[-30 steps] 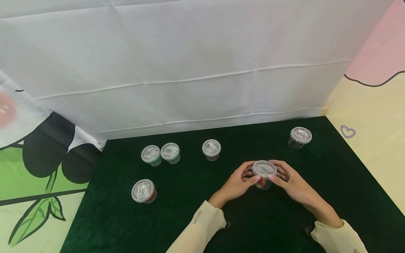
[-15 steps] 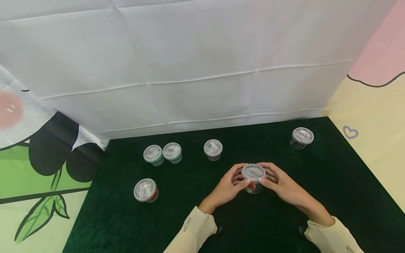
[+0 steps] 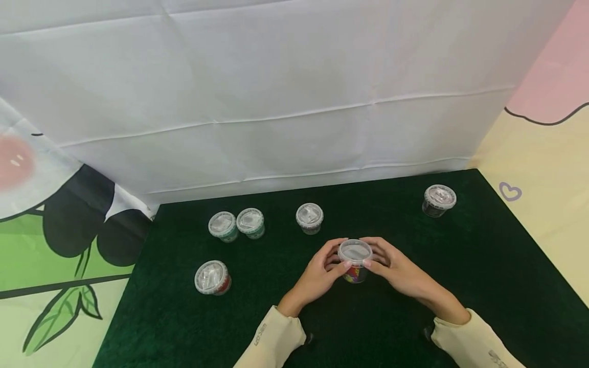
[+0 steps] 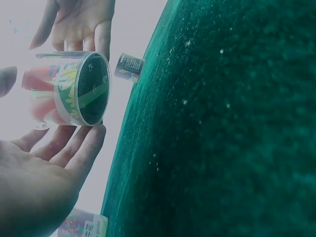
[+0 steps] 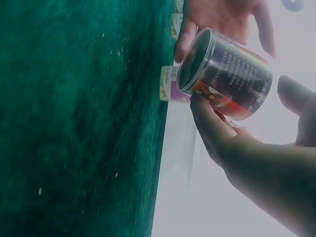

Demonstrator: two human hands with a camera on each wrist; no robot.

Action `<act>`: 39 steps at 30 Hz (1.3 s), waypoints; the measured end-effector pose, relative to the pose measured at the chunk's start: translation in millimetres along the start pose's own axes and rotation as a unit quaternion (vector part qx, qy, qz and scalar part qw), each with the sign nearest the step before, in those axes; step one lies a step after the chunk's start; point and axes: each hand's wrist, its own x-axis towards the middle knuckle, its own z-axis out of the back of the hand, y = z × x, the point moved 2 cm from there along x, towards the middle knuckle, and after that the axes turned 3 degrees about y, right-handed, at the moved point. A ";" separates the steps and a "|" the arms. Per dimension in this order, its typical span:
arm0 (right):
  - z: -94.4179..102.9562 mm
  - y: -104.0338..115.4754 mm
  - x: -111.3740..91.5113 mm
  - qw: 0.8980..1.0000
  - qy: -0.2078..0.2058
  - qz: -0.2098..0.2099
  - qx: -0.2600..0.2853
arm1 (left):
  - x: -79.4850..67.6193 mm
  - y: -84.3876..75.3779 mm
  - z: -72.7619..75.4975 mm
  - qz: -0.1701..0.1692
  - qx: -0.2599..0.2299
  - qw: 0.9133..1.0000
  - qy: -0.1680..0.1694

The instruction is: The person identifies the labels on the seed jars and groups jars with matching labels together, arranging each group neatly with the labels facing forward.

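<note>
A small clear plastic tub (image 3: 356,274) with a see-through lid and a colourful printed label is held upright between both hands. My left hand (image 3: 317,273) grips its left side, thumb at the front and fingers round the back. On the opposite side my right hand (image 3: 395,266) holds it the same way. The left wrist view shows the tub (image 4: 69,94) raised off the green cloth, the cloth's colour showing through its round base. Dark printing with white text covers the side of the tub (image 5: 232,79) in the right wrist view.
Two teal lidded tubs stand side by side at back left, one of them the leftmost teal tub (image 3: 223,225). A red tub (image 3: 212,277) is nearer, a grey tub (image 3: 310,218) back centre, a dark tub (image 3: 439,199) back right. A white curtain (image 3: 294,143) borders the green-covered table (image 3: 184,332).
Both hands have carried the tub leftward and slightly nearer the person, keeping their grip. The other tubs keep their places on the table.
</note>
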 end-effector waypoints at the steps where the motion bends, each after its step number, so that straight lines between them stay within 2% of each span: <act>1: -1.6 1.0 1.4 1.000 0.001 0.001 -0.002 | -1.6 -0.4 1.1 0.001 0.000 1.000 -0.004; 7: -10.4 6.0 8.1 1.000 -0.003 0.002 -0.008 | -9.6 -1.7 7.2 0.015 0.001 0.999 -0.031; 13: -17.8 8.6 12.1 0.999 -0.029 0.008 -0.023 | -13.3 -5.1 10.6 0.020 0.005 0.997 -0.070; 24: -30.0 14.4 17.7 0.999 -0.050 -0.004 -0.014 | -17.9 -9.8 7.3 0.018 0.029 0.990 -0.138; 31: -32.9 10.6 19.6 0.999 -0.038 -0.006 -0.011 | -20.4 -9.7 5.2 0.038 0.039 0.988 -0.145; 39: -32.2 9.8 19.8 1.000 -0.021 -0.004 -0.008 | -23.7 -9.2 9.8 0.048 0.043 0.990 -0.126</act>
